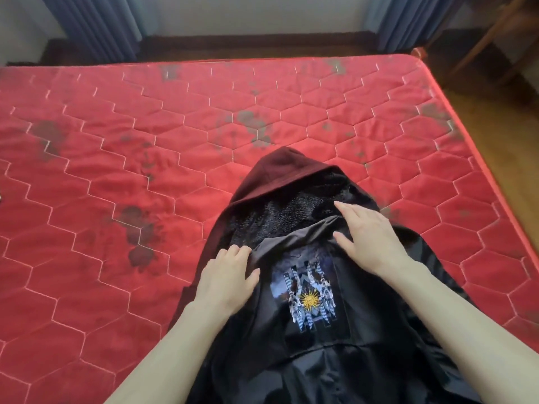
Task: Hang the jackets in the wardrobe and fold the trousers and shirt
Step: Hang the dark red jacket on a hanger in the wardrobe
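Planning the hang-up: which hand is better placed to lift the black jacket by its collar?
Probably the left hand: it pinches the black jacket collar edge; the right hand lies flat.

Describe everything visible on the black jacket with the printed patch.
The glossy black jacket lies spread back-up on the red quilted mattress, thin and shiny like nylon, wrinkled. A rectangular panel on its back carries a blue-and-white print with a yellow sun. It overlaps a dark maroon hooded garment with black textured lining. The left hand grips its upper edge with curled fingers; the right hand rests flat near the collar. Its lower part runs out of frame.
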The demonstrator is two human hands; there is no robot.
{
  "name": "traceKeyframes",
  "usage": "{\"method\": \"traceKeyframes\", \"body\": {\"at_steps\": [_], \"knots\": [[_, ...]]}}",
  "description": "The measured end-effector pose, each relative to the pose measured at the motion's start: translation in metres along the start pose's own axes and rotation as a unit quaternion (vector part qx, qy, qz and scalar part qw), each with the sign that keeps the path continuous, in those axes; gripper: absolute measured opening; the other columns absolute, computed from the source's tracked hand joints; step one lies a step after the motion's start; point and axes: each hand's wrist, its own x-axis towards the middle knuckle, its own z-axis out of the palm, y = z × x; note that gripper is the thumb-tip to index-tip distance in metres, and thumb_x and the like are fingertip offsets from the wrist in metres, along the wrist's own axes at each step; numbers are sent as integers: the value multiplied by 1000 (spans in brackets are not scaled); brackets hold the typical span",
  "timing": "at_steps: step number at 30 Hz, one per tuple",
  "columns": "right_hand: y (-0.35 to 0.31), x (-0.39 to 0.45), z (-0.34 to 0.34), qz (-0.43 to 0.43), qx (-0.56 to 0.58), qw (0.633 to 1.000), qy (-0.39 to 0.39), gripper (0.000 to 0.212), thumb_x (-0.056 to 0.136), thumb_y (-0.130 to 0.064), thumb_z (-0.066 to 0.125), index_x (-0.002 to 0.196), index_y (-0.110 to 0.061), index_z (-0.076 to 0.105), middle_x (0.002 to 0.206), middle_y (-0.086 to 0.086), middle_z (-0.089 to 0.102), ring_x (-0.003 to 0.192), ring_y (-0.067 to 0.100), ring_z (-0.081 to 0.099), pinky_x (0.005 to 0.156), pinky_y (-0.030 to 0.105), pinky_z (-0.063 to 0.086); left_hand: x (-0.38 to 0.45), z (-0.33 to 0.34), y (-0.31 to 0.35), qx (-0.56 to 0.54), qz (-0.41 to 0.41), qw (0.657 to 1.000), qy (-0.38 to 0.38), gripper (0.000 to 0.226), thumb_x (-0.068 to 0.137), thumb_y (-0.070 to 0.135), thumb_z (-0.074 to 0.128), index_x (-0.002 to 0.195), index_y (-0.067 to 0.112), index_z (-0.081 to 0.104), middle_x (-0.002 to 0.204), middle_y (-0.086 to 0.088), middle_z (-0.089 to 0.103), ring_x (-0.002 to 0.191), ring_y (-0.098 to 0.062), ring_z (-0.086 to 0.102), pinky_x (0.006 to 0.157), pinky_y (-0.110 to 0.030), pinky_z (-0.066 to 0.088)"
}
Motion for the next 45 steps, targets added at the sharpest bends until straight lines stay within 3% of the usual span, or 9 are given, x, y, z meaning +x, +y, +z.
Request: {"method": "traceKeyframes", "body": {"at_steps": [8,14,19,22,26,31,35,38,45], "knots": [[8,20,29,-9,-131,990,-40,55,105,-38,51,157,-27,36,152,-5,48,142,21,42,124,43,22,12,16,-1,54,-10,998,-16,25,100,29,57,121,18,48,127,0,49,120,-26,47,90,-39,45],[10,9,23,-61,-171,983,-31,23,104,-32,47,125,-25,53,122,-3,55,118,25,51,105,38,33,2,12,-4,52,-4,999,5,26,95,23,63,116,20,50,123,1,47,118,-26,45,89,-37,41],[17,-22,-9,-73,-118,990,-7,18,99,-27,59,113,-15,55,105,3,61,104,31,57,90,39,39,-24,-12,-10,-24,0,998,58,27,89,11,63,90,21,38,93,-2,58,94,-35,58,71,-42,39],[10,-43,-47,-47,-5,999,8,22,94,-22,70,107,-12,55,89,9,62,89,38,60,71,39,33,-42,-42,-10,-19,26,998,52,32,92,24,67,93,22,35,79,-2,56,84,-40,60,64,-42,38],[-4,-79,-102,-1,81,997,-16,33,87,-45,73,91,-29,45,77,-6,66,74,27,61,64,37,42,-79,-93,-8,-18,70,997,7,51,78,60,75,92,24,42,72,4,57,73,-30,60,64,-39,45],[-21,-128,-189,-47,76,994,-62,64,64,-85,64,77,-26,45,61,-7,59,62,17,54,58,31,40,-147,-160,0,12,165,986,-26,82,66,106,38,85,27,45,58,7,50,52,-13,48,53,-34,40],[-29,-180,-246,-117,6,989,-92,72,74,-101,41,84,-31,51,68,-6,64,67,13,59,68,36,50,-202,-203,9,14,240,971,-7,55,94,80,28,80,28,38,70,8,53,63,-19,53,63,-37,43],[-35,-218,-293,-152,17,987,-53,63,92,-90,21,77,-35,49,60,-7,56,64,9,55,67,38,49,-235,-240,17,32,275,960,34,41,100,62,38,86,23,43,80,7,56,77,-27,62,68,-39,48],[-55,-299,-406,-228,-46,972,28,35,98,-58,50,82,-30,41,71,-17,47,70,24,64,58,32,36,-315,-322,36,29,275,949,153,34,99,49,60,90,16,56,82,6,59,80,-23,62,61,-37,48]]}}
